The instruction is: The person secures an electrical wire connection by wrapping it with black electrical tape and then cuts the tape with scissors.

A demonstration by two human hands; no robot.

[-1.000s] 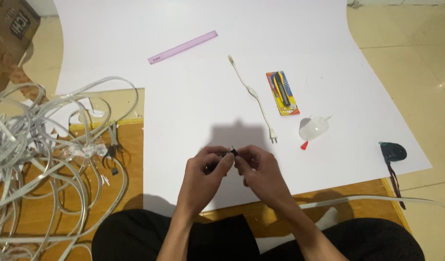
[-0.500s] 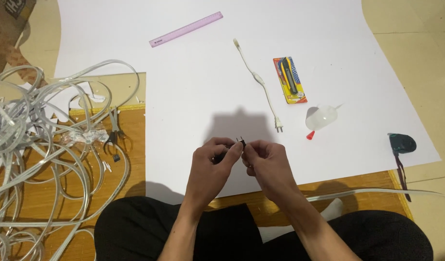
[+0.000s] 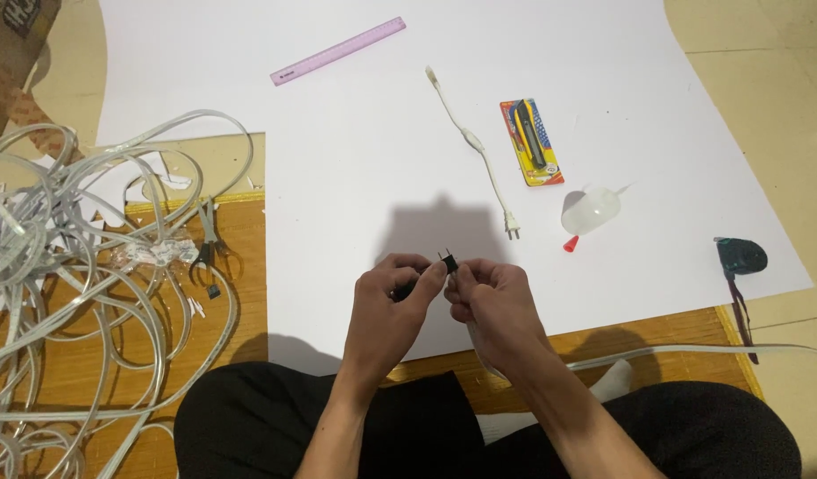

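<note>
Both hands pinch one small black connector (image 3: 447, 261) — left hand (image 3: 392, 306) and right hand (image 3: 493, 306) closed on it, fingertips touching, held just above the near edge of the white sheet (image 3: 355, 160). A flat pale strip runs from it down under the right hand. Fitting looks under way, not finished; I cannot tell if it is seated. One white cord with plug (image 3: 479, 155) lies done-looking on the sheet. Tangled translucent strip (image 3: 80, 293) waits at left — glossy, springy. Pliers (image 3: 209, 248) beside it.
</note>
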